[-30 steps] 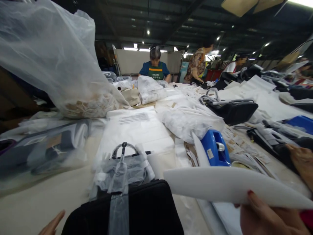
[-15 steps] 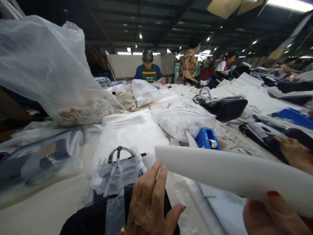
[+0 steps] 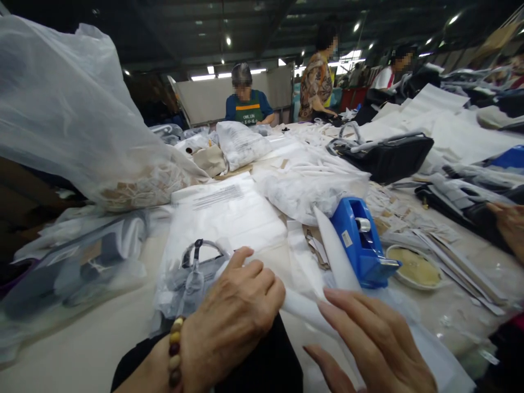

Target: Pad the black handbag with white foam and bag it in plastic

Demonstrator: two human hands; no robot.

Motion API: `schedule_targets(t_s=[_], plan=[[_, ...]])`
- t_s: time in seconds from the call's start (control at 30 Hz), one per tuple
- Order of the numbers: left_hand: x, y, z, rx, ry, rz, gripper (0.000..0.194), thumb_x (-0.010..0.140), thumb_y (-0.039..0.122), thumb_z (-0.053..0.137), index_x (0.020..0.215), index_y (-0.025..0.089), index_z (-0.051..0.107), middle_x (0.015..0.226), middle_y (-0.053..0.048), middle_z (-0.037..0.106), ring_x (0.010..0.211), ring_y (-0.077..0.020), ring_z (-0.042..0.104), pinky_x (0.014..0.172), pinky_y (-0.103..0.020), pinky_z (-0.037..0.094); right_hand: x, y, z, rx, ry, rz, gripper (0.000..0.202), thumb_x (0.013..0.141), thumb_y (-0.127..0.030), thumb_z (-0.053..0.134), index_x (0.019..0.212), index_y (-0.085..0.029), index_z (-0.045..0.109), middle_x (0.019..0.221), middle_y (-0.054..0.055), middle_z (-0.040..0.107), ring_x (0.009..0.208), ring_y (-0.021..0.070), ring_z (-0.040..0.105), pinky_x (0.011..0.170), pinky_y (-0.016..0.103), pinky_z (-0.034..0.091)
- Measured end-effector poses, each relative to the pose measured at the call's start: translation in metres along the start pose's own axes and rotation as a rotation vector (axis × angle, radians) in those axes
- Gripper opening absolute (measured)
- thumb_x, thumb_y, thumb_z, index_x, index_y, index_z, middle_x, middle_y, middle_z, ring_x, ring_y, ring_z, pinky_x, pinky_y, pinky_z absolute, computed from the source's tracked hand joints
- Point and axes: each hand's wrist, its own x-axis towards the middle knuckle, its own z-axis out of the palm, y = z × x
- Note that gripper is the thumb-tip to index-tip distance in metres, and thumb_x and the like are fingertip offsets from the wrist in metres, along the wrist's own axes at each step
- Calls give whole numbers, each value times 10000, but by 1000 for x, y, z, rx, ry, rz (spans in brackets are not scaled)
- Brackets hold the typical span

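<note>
Two hands: both low in the shot, over a black bag [image 3: 262, 360] right at the near edge of the table [image 3: 82, 349].
Left hand [image 3: 233, 311]: curled into a loose fist on top of the bag, knuckles up, bead bracelet [image 3: 175, 349] on the wrist. Looks like it's pinching the end of a white foam sheet [image 3: 305, 308], but the fingertips are tucked under so I can't tell for sure.
Right hand [image 3: 368, 338]: flat and spread wide, fingers straight, holding nothing, resting on or just over the sheet.
Foam sheet: runs between the two hands, from under the left fist off to the right under the open palm.
Bag: mostly hidden under the left hand and wrist, its plastic-wrapped handle [image 3: 200, 256] sticks out just beyond the knuckles.
Tape dispenser [image 3: 360, 245]: blue, just beyond the right hand, with a small dish [image 3: 413, 267] beside it.
Big clear sack [image 3: 82, 120]: far left, well apart from the hands.
Other folks: a person in a green apron [image 3: 248, 106] at the far end of the table, plus somebody's hand [image 3: 507, 224] at the right edge.
</note>
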Motion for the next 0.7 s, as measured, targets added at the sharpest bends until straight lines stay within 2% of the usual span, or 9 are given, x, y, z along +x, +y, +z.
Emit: schedule_targets(t_s=[0.1,0.13,0.2,0.27,0.33,0.37,0.43,0.57,0.7], plan=[[10,2,-4,32,80,103,197,873,73,399,900,165,570,884,-19,632,921,-185,568,1061,-504,231,7,8,14,8,-183,47,122,824,-198,484,823,-219,604,704,28,671,611,169,629,555,272,492],[11,0,-5,63,112,103,244,862,81,436,1063,162,548,1082,-55,611,1106,-221,505,1087,-527,154,5,14,17,66,-251,166,150,848,-214,438,768,-218,566,628,4,630,543,148,595,500,248,459],[11,-10,-3,55,64,72,582,803,138,564,1336,166,333,1395,-113,390,1331,-278,256,1104,-531,86,-2,27,20,199,-347,451,197,873,-323,415,741,-219,518,590,-19,585,514,134,564,469,229,432],[11,-23,3,-85,-222,47,872,692,232,698,1400,152,196,1466,-131,266,1368,-288,152,1115,-497,106,-14,38,20,322,-412,683,257,869,-430,418,773,-213,517,645,-16,593,572,135,569,514,222,445],[12,-33,15,-250,-626,47,997,585,285,772,1394,133,208,1463,-144,268,1366,-290,167,1120,-479,123,-26,43,21,421,-470,809,291,864,-465,418,785,-207,527,690,-11,595,625,137,563,572,221,452],[14,-35,22,-316,-793,57,1003,555,289,788,1380,129,241,1452,-151,290,1356,-291,201,1122,-476,120,-31,44,22,454,-492,843,292,860,-464,427,782,-204,534,698,-10,594,637,138,557,593,222,451],[17,-36,39,-403,-974,74,941,534,282,799,1333,129,327,1404,-155,378,1308,-282,318,1123,-456,121,-37,44,27,497,-504,871,286,846,-461,450,778,-201,551,701,-8,596,643,140,550,612,224,448],[23,-31,73,-423,-1061,91,646,601,336,775,1161,160,507,1227,-88,561,1134,-243,510,1082,-410,239,-40,46,36,549,-487,886,286,832,-461,465,807,-203,585,716,4,613,654,150,564,636,231,457],[23,-30,95,-370,-1110,83,387,808,411,601,1090,150,553,1145,-86,574,1047,-234,544,949,-472,396,-46,54,39,577,-486,936,305,843,-456,455,932,-206,606,773,23,641,727,171,599,693,244,469]])
